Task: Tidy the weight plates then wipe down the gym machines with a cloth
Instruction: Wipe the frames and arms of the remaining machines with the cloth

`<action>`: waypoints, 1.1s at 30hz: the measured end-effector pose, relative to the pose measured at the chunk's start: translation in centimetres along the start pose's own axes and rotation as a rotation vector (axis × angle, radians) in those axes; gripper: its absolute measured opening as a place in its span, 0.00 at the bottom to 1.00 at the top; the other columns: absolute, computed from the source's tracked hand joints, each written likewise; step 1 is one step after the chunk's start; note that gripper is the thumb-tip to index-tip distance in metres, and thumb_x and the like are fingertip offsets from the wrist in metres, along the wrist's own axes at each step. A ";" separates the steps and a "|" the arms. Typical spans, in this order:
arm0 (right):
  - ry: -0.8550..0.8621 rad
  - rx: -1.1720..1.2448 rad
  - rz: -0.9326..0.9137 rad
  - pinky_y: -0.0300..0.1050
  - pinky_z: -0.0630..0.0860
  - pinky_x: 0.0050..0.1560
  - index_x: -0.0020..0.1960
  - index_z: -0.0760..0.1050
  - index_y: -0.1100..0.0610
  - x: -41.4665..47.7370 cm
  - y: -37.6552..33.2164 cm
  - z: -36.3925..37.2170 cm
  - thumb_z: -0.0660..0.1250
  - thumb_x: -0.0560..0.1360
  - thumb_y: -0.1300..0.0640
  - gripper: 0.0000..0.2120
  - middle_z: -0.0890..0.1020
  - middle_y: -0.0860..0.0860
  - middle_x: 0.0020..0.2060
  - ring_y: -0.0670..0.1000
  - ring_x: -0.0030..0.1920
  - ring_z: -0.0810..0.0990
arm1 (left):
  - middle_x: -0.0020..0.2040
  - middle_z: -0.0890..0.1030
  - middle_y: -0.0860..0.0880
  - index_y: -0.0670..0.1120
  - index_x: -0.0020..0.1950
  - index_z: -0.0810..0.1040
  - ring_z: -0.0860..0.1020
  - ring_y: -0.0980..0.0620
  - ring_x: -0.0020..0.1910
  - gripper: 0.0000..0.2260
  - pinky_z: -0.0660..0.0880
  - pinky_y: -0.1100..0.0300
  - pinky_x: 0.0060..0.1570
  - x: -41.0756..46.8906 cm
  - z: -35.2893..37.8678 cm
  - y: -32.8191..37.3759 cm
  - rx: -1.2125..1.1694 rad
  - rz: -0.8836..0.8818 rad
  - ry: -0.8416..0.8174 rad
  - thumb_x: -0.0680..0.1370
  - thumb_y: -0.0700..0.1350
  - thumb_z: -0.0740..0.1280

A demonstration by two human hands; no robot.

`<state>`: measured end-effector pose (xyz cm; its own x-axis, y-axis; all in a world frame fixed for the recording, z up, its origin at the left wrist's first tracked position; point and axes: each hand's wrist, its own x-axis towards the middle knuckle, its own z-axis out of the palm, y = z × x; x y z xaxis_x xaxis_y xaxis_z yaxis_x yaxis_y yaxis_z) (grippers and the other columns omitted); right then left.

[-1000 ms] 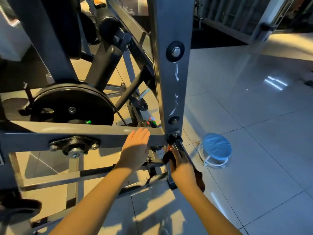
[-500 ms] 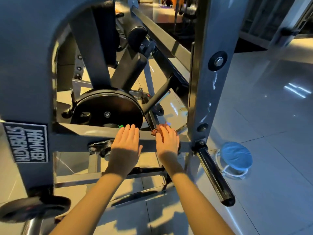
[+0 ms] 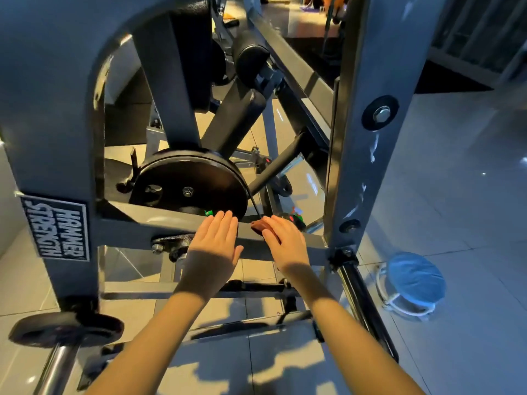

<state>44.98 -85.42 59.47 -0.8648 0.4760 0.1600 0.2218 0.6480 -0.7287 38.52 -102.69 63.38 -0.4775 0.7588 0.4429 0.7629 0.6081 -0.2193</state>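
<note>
On the gym machine's [image 3: 54, 109] grey steel crossbar [image 3: 134, 229], which runs nine to three o'clock, both hands lie palm down, fingers toward twelve. The left hand [image 3: 214, 246] rests flat, grip apart. At its three o'clock the right hand [image 3: 285, 240], fingers nearly straight, presses a crumpled brown cloth [image 3: 258, 226] onto the bar.

The frame [image 3: 137, 226] was matt, grey-painted metal, its upright post [image 3: 359, 166] scuffed with pale scratches. The black weight plate [image 3: 194, 181] had a dull sheen. The reddish-brown cloth [image 3: 258, 226] looked soft and crumpled. The floor tiles [image 3: 456, 195] were glossy, and the bar sleeve [image 3: 57, 369] was polished metal.
</note>
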 end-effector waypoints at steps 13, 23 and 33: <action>-0.011 -0.079 0.045 0.46 0.63 0.68 0.64 0.75 0.44 0.8 2.2 -2.5 0.56 0.83 0.49 0.14 0.77 0.42 0.57 0.45 0.63 0.70 | 0.62 0.78 0.37 0.35 0.64 0.76 0.77 0.39 0.62 0.23 0.74 0.43 0.62 -0.1 0.1 0.7 -0.004 -0.056 0.066 0.73 0.47 0.72; -0.045 -0.109 -0.003 0.46 0.58 0.74 0.71 0.70 0.52 -0.2 -0.5 -0.8 0.58 0.83 0.52 0.17 0.73 0.47 0.68 0.46 0.70 0.67 | 0.62 0.78 0.37 0.35 0.64 0.76 0.77 0.39 0.62 0.23 0.74 0.42 0.62 -0.1 0.9 0.6 -0.029 -0.058 0.078 0.74 0.49 0.69; -0.026 -0.058 -0.045 0.39 0.60 0.69 0.68 0.72 0.47 -0.5 -1.9 -0.1 0.53 0.84 0.53 0.16 0.74 0.43 0.61 0.43 0.64 0.69 | 0.64 0.76 0.36 0.36 0.66 0.75 0.75 0.39 0.65 0.23 0.69 0.44 0.67 -0.3 1.7 0.6 -0.019 -0.052 0.078 0.76 0.48 0.68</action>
<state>45.08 -86.87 60.89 -0.8859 0.4300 0.1739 0.2073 0.7025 -0.6808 38.35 -102.16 61.66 -0.4817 0.7052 0.5202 0.7467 0.6410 -0.1776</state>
